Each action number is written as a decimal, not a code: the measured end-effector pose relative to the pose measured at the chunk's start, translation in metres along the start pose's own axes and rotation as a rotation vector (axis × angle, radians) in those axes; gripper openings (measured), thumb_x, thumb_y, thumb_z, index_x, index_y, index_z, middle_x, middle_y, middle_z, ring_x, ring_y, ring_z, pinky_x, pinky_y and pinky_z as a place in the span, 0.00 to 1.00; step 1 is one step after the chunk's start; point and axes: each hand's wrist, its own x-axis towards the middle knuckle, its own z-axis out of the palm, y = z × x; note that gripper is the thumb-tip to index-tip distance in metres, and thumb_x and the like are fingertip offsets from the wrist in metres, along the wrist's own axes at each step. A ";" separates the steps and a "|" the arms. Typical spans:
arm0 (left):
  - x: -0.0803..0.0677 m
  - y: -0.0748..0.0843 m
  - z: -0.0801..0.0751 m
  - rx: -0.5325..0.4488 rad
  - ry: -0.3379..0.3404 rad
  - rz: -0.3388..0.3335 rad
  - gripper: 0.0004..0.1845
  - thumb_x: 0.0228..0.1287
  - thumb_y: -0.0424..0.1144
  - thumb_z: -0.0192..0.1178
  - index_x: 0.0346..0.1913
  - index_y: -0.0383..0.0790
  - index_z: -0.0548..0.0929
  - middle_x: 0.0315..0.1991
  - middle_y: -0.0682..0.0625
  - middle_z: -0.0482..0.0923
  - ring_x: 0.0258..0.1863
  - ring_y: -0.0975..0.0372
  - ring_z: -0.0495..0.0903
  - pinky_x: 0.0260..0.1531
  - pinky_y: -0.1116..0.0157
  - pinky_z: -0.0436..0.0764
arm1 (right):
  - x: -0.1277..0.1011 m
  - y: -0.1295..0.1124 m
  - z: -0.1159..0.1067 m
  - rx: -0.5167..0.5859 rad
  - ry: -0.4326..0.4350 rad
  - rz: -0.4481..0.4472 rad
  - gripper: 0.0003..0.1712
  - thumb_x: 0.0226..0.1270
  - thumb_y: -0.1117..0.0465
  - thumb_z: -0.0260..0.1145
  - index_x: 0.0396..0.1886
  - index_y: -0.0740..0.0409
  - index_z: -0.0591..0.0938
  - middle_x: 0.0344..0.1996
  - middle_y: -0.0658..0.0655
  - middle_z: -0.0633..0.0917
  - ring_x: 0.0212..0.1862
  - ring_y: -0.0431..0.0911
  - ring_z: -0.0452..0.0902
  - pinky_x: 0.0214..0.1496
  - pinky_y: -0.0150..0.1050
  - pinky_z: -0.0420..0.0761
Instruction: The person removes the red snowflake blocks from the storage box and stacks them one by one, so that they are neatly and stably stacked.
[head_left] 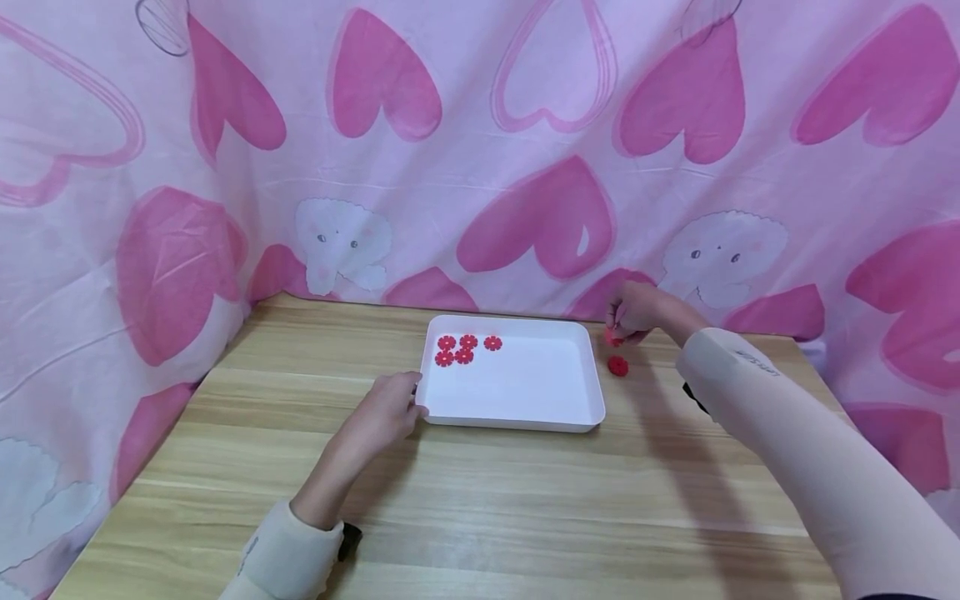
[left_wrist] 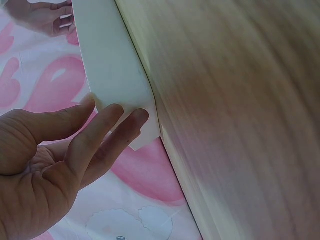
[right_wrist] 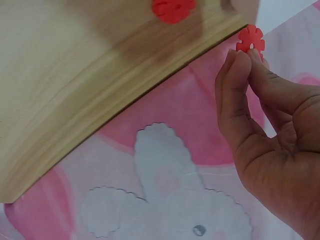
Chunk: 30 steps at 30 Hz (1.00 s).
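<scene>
A white rectangular tray (head_left: pixel 517 379) lies on the wooden table, with several red flower-shaped plastic pieces (head_left: pixel 464 356) grouped in its back left part. My left hand (head_left: pixel 390 406) holds the tray by its left side near the front corner; in the left wrist view the thumb meets the rim and fingertips rest against the outer wall. Beyond the tray's right side, my right hand (head_left: pixel 636 312) pinches a red flower-shaped piece (right_wrist: pixel 251 37) between thumb and fingers, raised by its edge. Another red flower-shaped piece (head_left: pixel 618 366) lies on the table just in front of that hand.
The wooden table (head_left: pixel 495 517) stretches in front of the tray towards me. A pink curtain (head_left: pixel 465 208) with hearts and white animal figures hangs along the table's back edge and around both sides.
</scene>
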 end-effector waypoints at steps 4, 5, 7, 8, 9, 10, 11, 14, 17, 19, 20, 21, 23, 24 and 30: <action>0.001 -0.001 0.000 0.001 -0.002 -0.001 0.18 0.61 0.24 0.66 0.54 0.24 0.80 0.43 0.38 0.84 0.34 0.56 0.77 0.28 0.66 0.79 | -0.002 0.008 0.004 -0.019 -0.027 0.026 0.04 0.61 0.76 0.65 0.35 0.69 0.81 0.29 0.60 0.84 0.26 0.46 0.80 0.33 0.42 0.86; 0.001 -0.001 0.000 0.001 -0.001 0.000 0.18 0.61 0.24 0.66 0.54 0.24 0.80 0.43 0.38 0.84 0.34 0.56 0.77 0.28 0.66 0.79 | -0.002 0.010 0.005 -0.026 -0.035 0.027 0.04 0.61 0.75 0.66 0.36 0.69 0.81 0.30 0.60 0.83 0.26 0.46 0.80 0.33 0.42 0.86; 0.001 -0.002 0.000 -0.001 0.000 0.002 0.18 0.61 0.23 0.66 0.54 0.24 0.80 0.43 0.39 0.84 0.33 0.57 0.77 0.28 0.66 0.79 | -0.002 0.013 0.008 -0.030 -0.048 0.037 0.04 0.61 0.76 0.65 0.36 0.69 0.81 0.31 0.60 0.82 0.27 0.46 0.80 0.34 0.42 0.86; 0.001 -0.002 0.000 -0.003 0.000 0.002 0.17 0.61 0.23 0.66 0.54 0.25 0.80 0.43 0.39 0.84 0.33 0.57 0.77 0.28 0.66 0.79 | -0.001 0.015 0.009 -0.032 -0.056 0.040 0.05 0.61 0.76 0.65 0.36 0.68 0.81 0.33 0.60 0.82 0.28 0.46 0.80 0.34 0.42 0.86; 0.001 -0.002 0.001 -0.004 0.000 0.001 0.17 0.61 0.23 0.66 0.53 0.25 0.80 0.42 0.39 0.84 0.33 0.57 0.77 0.27 0.66 0.79 | 0.000 0.017 0.011 -0.026 -0.062 0.046 0.05 0.61 0.76 0.65 0.36 0.68 0.81 0.34 0.60 0.82 0.28 0.47 0.80 0.35 0.43 0.86; 0.001 -0.002 0.001 -0.004 0.000 0.000 0.17 0.61 0.23 0.66 0.53 0.25 0.80 0.42 0.39 0.84 0.33 0.57 0.77 0.27 0.66 0.79 | 0.001 0.018 0.012 -0.021 -0.069 0.049 0.05 0.61 0.76 0.65 0.37 0.68 0.81 0.35 0.61 0.81 0.29 0.47 0.80 0.35 0.43 0.86; 0.001 -0.003 0.001 -0.006 -0.001 -0.001 0.17 0.61 0.23 0.66 0.53 0.25 0.80 0.42 0.39 0.84 0.33 0.57 0.76 0.27 0.66 0.79 | 0.002 0.020 0.014 -0.018 -0.073 0.051 0.05 0.61 0.76 0.64 0.36 0.68 0.81 0.35 0.61 0.81 0.29 0.47 0.80 0.35 0.43 0.86; 0.001 -0.003 0.001 -0.009 -0.001 0.003 0.16 0.61 0.23 0.66 0.52 0.25 0.81 0.41 0.40 0.84 0.33 0.57 0.76 0.27 0.66 0.79 | 0.005 0.025 0.019 -0.023 -0.076 0.061 0.05 0.62 0.76 0.65 0.37 0.67 0.81 0.36 0.62 0.80 0.31 0.47 0.80 0.35 0.43 0.86; 0.001 -0.003 0.002 -0.014 0.000 0.007 0.16 0.61 0.23 0.65 0.52 0.25 0.81 0.42 0.40 0.84 0.33 0.57 0.77 0.28 0.66 0.79 | 0.007 0.030 0.022 -0.029 -0.070 0.063 0.04 0.63 0.74 0.65 0.37 0.66 0.80 0.38 0.62 0.79 0.32 0.48 0.80 0.35 0.43 0.87; 0.002 -0.003 0.002 -0.014 0.003 0.007 0.16 0.61 0.23 0.65 0.52 0.25 0.81 0.42 0.40 0.84 0.34 0.57 0.77 0.29 0.66 0.79 | 0.007 0.031 0.024 -0.023 -0.067 0.071 0.04 0.63 0.74 0.65 0.37 0.65 0.80 0.39 0.63 0.78 0.34 0.49 0.80 0.36 0.44 0.86; 0.002 -0.003 0.002 -0.014 0.004 0.008 0.16 0.61 0.23 0.65 0.52 0.25 0.81 0.42 0.40 0.84 0.34 0.57 0.77 0.29 0.66 0.79 | 0.008 0.032 0.025 -0.017 -0.066 0.076 0.04 0.64 0.74 0.65 0.37 0.65 0.80 0.40 0.63 0.78 0.35 0.49 0.80 0.37 0.44 0.86; 0.002 -0.003 0.002 -0.014 0.006 0.007 0.16 0.61 0.23 0.65 0.52 0.25 0.81 0.42 0.39 0.84 0.34 0.57 0.77 0.29 0.66 0.79 | 0.007 0.033 0.025 -0.014 -0.065 0.075 0.04 0.64 0.74 0.64 0.38 0.66 0.80 0.40 0.63 0.78 0.36 0.50 0.79 0.37 0.44 0.86; 0.002 -0.002 0.002 -0.012 0.008 0.008 0.16 0.61 0.23 0.66 0.52 0.25 0.81 0.42 0.39 0.84 0.34 0.57 0.77 0.29 0.66 0.80 | 0.008 0.034 0.026 -0.005 -0.066 0.084 0.05 0.64 0.74 0.64 0.39 0.66 0.80 0.41 0.63 0.79 0.37 0.50 0.79 0.38 0.44 0.86; 0.002 -0.002 0.002 -0.011 0.009 0.009 0.16 0.61 0.23 0.66 0.53 0.25 0.81 0.43 0.39 0.84 0.34 0.57 0.77 0.29 0.66 0.80 | 0.009 0.034 0.027 -0.001 -0.069 0.093 0.05 0.64 0.74 0.64 0.39 0.66 0.80 0.40 0.62 0.79 0.37 0.50 0.78 0.38 0.44 0.86; 0.003 -0.003 0.001 -0.010 0.007 -0.001 0.17 0.61 0.24 0.66 0.54 0.26 0.81 0.43 0.39 0.84 0.34 0.56 0.77 0.29 0.66 0.79 | 0.013 0.039 0.031 0.014 -0.083 0.114 0.07 0.61 0.72 0.66 0.39 0.65 0.80 0.36 0.59 0.80 0.33 0.47 0.79 0.38 0.44 0.86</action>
